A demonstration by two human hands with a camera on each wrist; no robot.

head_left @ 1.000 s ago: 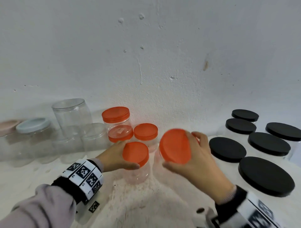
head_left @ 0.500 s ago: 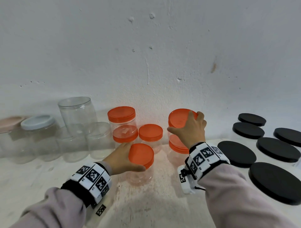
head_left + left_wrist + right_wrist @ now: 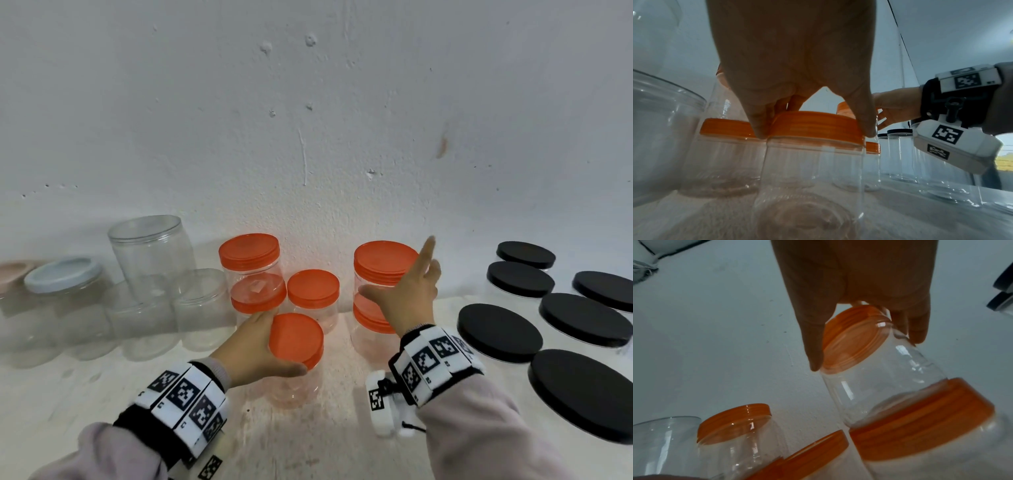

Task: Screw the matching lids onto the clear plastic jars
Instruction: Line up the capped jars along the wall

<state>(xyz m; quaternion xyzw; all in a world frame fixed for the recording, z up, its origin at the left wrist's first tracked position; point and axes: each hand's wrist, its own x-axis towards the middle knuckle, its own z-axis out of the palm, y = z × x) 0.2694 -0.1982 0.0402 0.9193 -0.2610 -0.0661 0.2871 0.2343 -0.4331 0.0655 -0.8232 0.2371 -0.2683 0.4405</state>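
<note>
A clear jar [image 3: 294,387] stands at the centre of the white table [image 3: 325,438]. My left hand [image 3: 288,341] grips its orange lid [image 3: 301,337] from above. In the left wrist view, the thumb and a finger pinch the rim of the lid [image 3: 818,128] above the jar [image 3: 812,170]. To the right, an orange-lidded jar [image 3: 383,263] sits stacked on another orange-lidded jar [image 3: 371,317]. My right hand [image 3: 399,270] is beside the top one with its fingers spread and straight. In the right wrist view, the thumb and fingers flank that top lid [image 3: 851,344].
Another stack of orange-lidded jars [image 3: 250,255] and a small orange-lidded jar [image 3: 313,289] stand by the wall. Lidless clear jars [image 3: 150,253] and a blue-lidded jar [image 3: 63,274] fill the left. Several black-lidded jars [image 3: 500,332] crowd the right.
My right hand carried an orange-lidded jar back, set it on top of another orange-lidded jar, and opened its fingers. My left hand stayed on the centre jar's lid.
</note>
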